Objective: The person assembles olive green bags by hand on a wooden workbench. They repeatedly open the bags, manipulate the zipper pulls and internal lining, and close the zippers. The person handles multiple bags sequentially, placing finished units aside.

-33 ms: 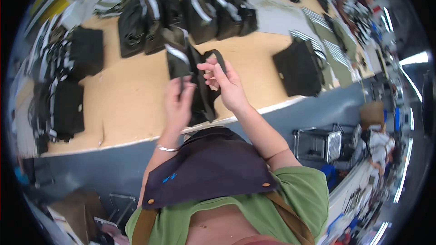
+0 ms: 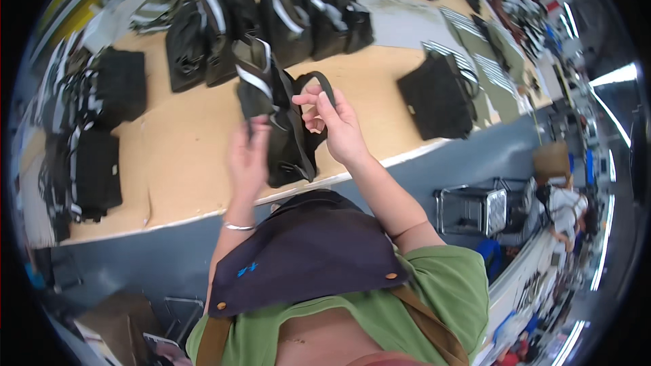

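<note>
A dark olive-black bag (image 2: 288, 156) with a white stripe stands upright on the table just in front of me. Its top is parted, and a strap handle loops up on its right side. My right hand (image 2: 339, 122) is closed around that strap handle (image 2: 324, 83), thumb against bent fingers. To the left of the bag, my left hand (image 2: 248, 159) is smeared by motion; a dark strip, apparently the other handle, shows between its thumb and fingers. What the bag contains is hidden.
Several similar striped bags (image 2: 288, 30) stand in a row behind. More dark bags (image 2: 98, 173) are stacked at the left, and one bag (image 2: 437, 98) stands at the right beside striped olive panels (image 2: 498, 78). The table's front edge (image 2: 169, 222) runs before me. A metal-framed stool (image 2: 471, 210) stands right.
My left hand has moved left, drawing the dark strip outward from the bag. My right hand stays on its handle. The whole view has shifted slightly.
</note>
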Available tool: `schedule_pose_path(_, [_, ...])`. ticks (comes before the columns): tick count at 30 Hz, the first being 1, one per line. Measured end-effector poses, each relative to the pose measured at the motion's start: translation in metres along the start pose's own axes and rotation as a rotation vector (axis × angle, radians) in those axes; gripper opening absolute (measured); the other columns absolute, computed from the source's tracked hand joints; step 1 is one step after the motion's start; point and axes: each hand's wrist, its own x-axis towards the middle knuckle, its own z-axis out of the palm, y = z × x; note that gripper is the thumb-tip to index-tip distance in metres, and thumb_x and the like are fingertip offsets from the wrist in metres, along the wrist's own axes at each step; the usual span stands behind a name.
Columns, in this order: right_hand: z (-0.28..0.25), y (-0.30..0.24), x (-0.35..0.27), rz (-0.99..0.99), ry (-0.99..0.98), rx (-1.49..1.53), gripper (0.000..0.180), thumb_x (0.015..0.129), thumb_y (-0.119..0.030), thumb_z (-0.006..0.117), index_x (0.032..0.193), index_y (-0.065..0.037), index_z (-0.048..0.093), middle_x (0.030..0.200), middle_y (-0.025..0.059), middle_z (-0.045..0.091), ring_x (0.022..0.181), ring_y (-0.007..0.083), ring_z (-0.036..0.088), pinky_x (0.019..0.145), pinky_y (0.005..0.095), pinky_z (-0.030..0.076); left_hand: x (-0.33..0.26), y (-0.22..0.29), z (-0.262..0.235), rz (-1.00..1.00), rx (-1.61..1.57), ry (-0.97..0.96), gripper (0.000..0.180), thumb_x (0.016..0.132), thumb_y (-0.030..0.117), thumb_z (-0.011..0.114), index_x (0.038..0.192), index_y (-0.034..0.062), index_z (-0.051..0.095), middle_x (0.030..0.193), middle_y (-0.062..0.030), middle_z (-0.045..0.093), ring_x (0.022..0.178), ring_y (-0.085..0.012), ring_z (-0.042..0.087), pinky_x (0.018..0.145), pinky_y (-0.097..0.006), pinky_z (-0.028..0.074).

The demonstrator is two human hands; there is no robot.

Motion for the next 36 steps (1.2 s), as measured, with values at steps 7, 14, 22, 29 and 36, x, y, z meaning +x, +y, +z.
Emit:
schedule_pose_path(7, [-0.117,0.028,-0.018,0.065,0.313,-0.115,0.034,0.102,-0.027,0.048,0.127,-0.004,0.044,0.092,0.0077,0.066,0.066,0.0106,0.058,0.065,0.0261,0.049,0.023,-0.058,-0.07,-0.207,0.189,0.038,0.023,0.098,0.02,0.058,0.106,-0.0003,0.064,0.101,-0.0054,0.067,0.098,-0.0127,0.059,0.09,-0.027,0.044])
schedule_pose_path(14, [-0.102,0.007,-0.004,-0.613,0.401,-1.211,0.056,0.084,-0.006,0.067,0.135,-0.006,0.043,0.115,0.0136,0.058,0.097,0.0262,0.058,0.085,0.0339,0.047,0.009,-0.065,-0.042,-0.208,0.145,0.025,0.021,0.097,0.019,0.06,0.109,0.0013,0.062,0.096,-0.0019,0.064,0.09,-0.0098,0.057,0.084,-0.026,0.046])
schedule_pose_path(22, [-0.058,0.026,0.08,-0.437,-0.187,-1.461,0.042,0.078,-0.014,0.071,0.115,-0.004,0.054,0.1,0.0134,0.066,0.093,0.0342,0.065,0.083,0.0426,0.051,0.003,-0.005,0.012,0.438,0.932,0.233,0.043,0.08,0.011,0.073,0.118,0.0024,0.056,0.097,-0.0146,0.063,0.093,-0.03,0.06,0.085,-0.038,0.049])
schedule_pose_path(29, [-0.041,0.031,0.095,0.267,-0.451,-0.656,0.039,0.083,-0.015,0.07,0.114,0.0,0.053,0.086,0.0099,0.07,0.079,0.0155,0.066,0.071,0.03,0.052,0.036,-0.012,0.071,-0.171,0.909,-0.104,0.049,0.079,0.033,0.073,0.11,0.0004,0.052,0.098,-0.0229,0.065,0.097,-0.0387,0.063,0.081,-0.043,0.05])
schedule_pose_path(36, [-0.074,0.026,0.102,0.176,-0.763,-0.831,0.039,0.072,-0.007,0.066,0.11,-0.008,0.06,0.09,0.004,0.065,0.08,0.0143,0.061,0.072,0.0274,0.05,0.053,-0.017,0.019,-0.425,0.096,-0.099,0.041,0.085,0.011,0.067,0.122,0.0023,0.053,0.097,-0.0027,0.065,0.075,-0.0052,0.057,0.06,-0.021,0.044])
